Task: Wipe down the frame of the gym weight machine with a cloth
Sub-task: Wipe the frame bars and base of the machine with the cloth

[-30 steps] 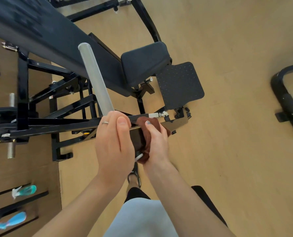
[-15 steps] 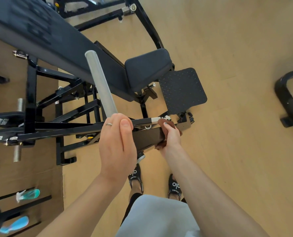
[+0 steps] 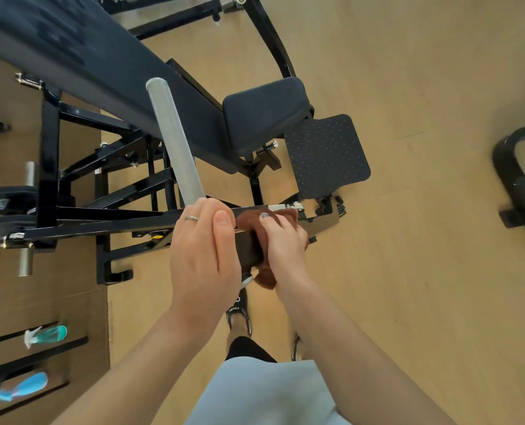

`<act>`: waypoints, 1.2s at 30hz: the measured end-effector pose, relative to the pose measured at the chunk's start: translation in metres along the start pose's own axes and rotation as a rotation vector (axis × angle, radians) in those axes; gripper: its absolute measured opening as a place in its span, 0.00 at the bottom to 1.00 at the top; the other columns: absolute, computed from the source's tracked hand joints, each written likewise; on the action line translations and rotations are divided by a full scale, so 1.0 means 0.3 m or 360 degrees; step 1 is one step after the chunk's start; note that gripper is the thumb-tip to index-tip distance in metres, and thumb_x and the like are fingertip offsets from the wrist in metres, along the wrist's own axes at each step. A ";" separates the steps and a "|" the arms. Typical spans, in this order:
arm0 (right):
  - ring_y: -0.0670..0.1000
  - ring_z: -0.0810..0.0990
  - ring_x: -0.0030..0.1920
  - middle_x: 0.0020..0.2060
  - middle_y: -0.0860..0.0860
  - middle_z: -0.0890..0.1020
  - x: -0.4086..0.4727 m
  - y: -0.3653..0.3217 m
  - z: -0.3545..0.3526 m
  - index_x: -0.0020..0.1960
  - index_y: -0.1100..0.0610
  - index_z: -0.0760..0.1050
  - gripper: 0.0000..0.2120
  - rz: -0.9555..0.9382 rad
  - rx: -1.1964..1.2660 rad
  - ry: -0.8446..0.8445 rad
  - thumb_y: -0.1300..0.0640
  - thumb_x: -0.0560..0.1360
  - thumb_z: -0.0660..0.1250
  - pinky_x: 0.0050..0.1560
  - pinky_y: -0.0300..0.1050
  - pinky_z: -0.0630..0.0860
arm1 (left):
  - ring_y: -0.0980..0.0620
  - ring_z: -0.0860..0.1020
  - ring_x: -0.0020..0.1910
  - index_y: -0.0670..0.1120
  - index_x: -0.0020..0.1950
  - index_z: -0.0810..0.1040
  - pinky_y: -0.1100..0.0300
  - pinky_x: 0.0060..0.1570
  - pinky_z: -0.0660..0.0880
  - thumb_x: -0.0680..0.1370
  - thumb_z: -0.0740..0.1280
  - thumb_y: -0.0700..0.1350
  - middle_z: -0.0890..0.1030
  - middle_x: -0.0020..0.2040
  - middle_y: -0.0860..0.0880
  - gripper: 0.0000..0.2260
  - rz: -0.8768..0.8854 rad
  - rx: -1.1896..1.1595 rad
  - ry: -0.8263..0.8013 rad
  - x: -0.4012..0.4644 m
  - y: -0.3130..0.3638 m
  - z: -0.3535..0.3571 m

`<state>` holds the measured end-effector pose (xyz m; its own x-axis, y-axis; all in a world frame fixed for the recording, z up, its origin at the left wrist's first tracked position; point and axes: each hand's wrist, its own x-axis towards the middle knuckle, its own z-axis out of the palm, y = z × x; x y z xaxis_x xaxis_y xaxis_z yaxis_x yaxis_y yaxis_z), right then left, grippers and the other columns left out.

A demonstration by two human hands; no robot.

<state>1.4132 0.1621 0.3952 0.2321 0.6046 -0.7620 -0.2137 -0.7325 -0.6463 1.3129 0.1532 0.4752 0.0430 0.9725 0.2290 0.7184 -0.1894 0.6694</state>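
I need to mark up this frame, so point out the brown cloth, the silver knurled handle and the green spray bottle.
brown cloth (image 3: pixel 252 220): head view, on the bunched fold over the bar.
silver knurled handle (image 3: pixel 172 139): head view, mid-length of the tube.
green spray bottle (image 3: pixel 52 332): head view, on its body.

- The place was a gym, with a tan wooden floor (image 3: pixel 408 87) running under everything.
- A black steel weight machine (image 3: pixel 107 216) filled the left half, with a padded bench (image 3: pixel 101 72), a seat pad (image 3: pixel 264 108) and a textured footplate (image 3: pixel 325 154).
- A knurled steel handle (image 3: pixel 172 136) and black weight plates (image 3: pixel 6 200) on pegs belonged to it.
- Another black frame (image 3: pixel 518 182) stood at the right edge.
- Two spray bottles (image 3: pixel 45 334) lay at lower left.
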 end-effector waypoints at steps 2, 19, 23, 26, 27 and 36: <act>0.56 0.70 0.65 0.71 0.49 0.65 0.128 0.053 -0.033 0.50 0.34 0.70 0.05 -0.0122 -0.0336 0.0055 0.35 0.80 0.61 0.56 0.56 0.79 | 0.54 0.72 0.45 0.50 0.47 0.70 0.47 0.46 0.75 0.86 0.52 0.46 0.70 0.42 0.55 0.11 0.0041 -0.0007 -0.0010 0.002 -0.002 -0.002; 0.49 0.72 0.69 0.63 0.41 0.77 -0.101 0.015 -0.015 0.56 0.25 0.70 0.14 -0.0952 -0.0488 -0.0215 0.44 0.86 0.52 0.74 0.57 0.66 | 0.47 0.78 0.43 0.45 0.51 0.79 0.48 0.48 0.80 0.84 0.58 0.47 0.80 0.45 0.47 0.12 0.0385 0.0746 -0.0573 0.086 0.046 -0.038; 0.48 0.70 0.72 0.67 0.40 0.76 0.055 0.106 -0.028 0.65 0.35 0.73 0.18 -0.0821 -0.0361 -0.0180 0.34 0.83 0.50 0.75 0.59 0.66 | 0.44 0.78 0.54 0.40 0.63 0.76 0.52 0.53 0.80 0.81 0.68 0.45 0.77 0.57 0.42 0.13 0.0683 0.1326 -0.1127 0.145 0.121 -0.046; 0.48 0.69 0.72 0.69 0.43 0.74 0.198 0.145 -0.092 0.63 0.38 0.74 0.22 -0.0593 -0.0337 -0.0172 0.32 0.80 0.49 0.77 0.57 0.63 | 0.49 0.74 0.54 0.46 0.68 0.68 0.56 0.49 0.76 0.83 0.63 0.49 0.69 0.55 0.47 0.15 0.0526 0.1509 -0.1297 0.160 0.158 0.010; 0.49 0.69 0.71 0.70 0.45 0.74 0.237 0.150 -0.117 0.63 0.38 0.73 0.19 -0.0529 -0.0311 -0.0179 0.34 0.82 0.50 0.78 0.56 0.62 | 0.49 0.72 0.51 0.47 0.67 0.67 0.55 0.46 0.74 0.83 0.63 0.50 0.68 0.53 0.48 0.15 0.0404 0.1533 -0.1304 0.165 0.167 0.045; 0.55 0.70 0.72 0.70 0.51 0.73 0.674 0.273 -0.272 0.69 0.45 0.73 0.18 -0.0228 -0.0462 -0.0143 0.43 0.85 0.51 0.75 0.55 0.66 | 0.45 0.72 0.62 0.46 0.68 0.69 0.52 0.54 0.70 0.84 0.60 0.49 0.74 0.64 0.44 0.14 -0.0150 0.1834 -0.1358 0.114 0.106 0.518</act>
<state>1.5202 0.1989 0.1915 0.1527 0.7238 -0.6729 0.0976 -0.6886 -0.7185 1.4452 0.2015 0.3944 0.0636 0.8357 -0.5454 0.8757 -0.3089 -0.3711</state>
